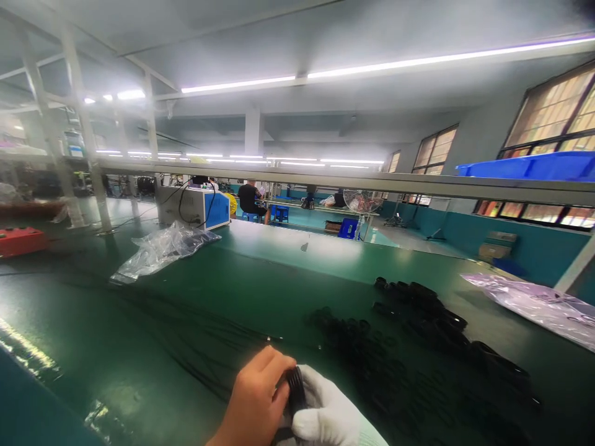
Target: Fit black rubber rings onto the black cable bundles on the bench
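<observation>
Both hands gripped one black ring (295, 390): my bare left hand (253, 402) and gloved right hand (332, 415) clamped together on it; more rings (432, 322) lay heaped on the green surface (186, 310).

A large factory hall under a pale ceiling, lit by long white fluorescent tube lights (297, 77) running in rows into the distance. A wide, glossy dark green work table (153, 310) fills the foreground. On its far side stands a white and blue box-shaped machine (194, 207) with black cables, and just beside it lies a crumpled clear plastic bag (160, 251). A grey metal shelf rail (372, 181) crosses above the table, bearing a blue plastic bin (530, 166) at right. The right wall is teal below, with tall, warmly lit, multi-pane windows (551, 118). A person sits at a distant bench on the teal floor.
</observation>
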Tool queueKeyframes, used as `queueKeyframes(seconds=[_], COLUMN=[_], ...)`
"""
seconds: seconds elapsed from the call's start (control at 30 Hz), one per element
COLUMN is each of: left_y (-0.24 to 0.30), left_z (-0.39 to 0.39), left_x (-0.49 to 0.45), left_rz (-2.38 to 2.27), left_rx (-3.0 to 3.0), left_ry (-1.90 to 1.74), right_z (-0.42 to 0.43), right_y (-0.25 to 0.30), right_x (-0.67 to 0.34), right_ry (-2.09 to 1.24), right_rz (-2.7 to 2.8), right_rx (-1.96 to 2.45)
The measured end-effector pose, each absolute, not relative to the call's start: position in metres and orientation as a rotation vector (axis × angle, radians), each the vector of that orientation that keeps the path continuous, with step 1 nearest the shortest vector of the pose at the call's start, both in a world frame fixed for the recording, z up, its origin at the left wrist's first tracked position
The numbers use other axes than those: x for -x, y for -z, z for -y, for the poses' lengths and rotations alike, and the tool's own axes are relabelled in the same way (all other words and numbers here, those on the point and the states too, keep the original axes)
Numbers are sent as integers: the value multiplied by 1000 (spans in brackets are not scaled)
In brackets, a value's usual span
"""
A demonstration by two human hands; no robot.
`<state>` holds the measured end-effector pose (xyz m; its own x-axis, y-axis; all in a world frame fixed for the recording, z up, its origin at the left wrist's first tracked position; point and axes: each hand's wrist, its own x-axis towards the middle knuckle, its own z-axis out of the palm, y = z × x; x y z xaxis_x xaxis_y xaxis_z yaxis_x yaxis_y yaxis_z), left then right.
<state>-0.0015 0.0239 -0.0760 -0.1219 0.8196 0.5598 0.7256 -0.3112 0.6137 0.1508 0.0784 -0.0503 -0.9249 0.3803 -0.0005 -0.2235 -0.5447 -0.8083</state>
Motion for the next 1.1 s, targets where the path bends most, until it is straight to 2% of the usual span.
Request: queueKeyframes(seconds=[0.23,0.33,0.5,0.63,0.83,1.0,1.1], left_y=[66,54,35,44,51,65,87], left_z=[-34,-37,-34,-29,-30,-37,-34], left_x=[0,5,30,38,31,38,49], left_rz=[-1743,-1695,-1191,-910,-1357,-1647,-1942], left_rx=[-1810,-1749,-1394,-1319,-1439,-1408,-1393], left_ry=[-1518,-1436,-1251,-1164,-1199,-1526,-1644], right_z=[-82,-83,-85,-80,-79,-77,-83], right_y=[53,53,56,53,46,51,45], right_x=[-149,-152,-156,-153,-149,-152,-155], right_ry=[-2457,-2512,-2802,-2865,-2301,-2275,-2070], right_rz=[1259,1171,828,876,1412,1323,1438], right_rx=[273,228,75,110,571,559,752])
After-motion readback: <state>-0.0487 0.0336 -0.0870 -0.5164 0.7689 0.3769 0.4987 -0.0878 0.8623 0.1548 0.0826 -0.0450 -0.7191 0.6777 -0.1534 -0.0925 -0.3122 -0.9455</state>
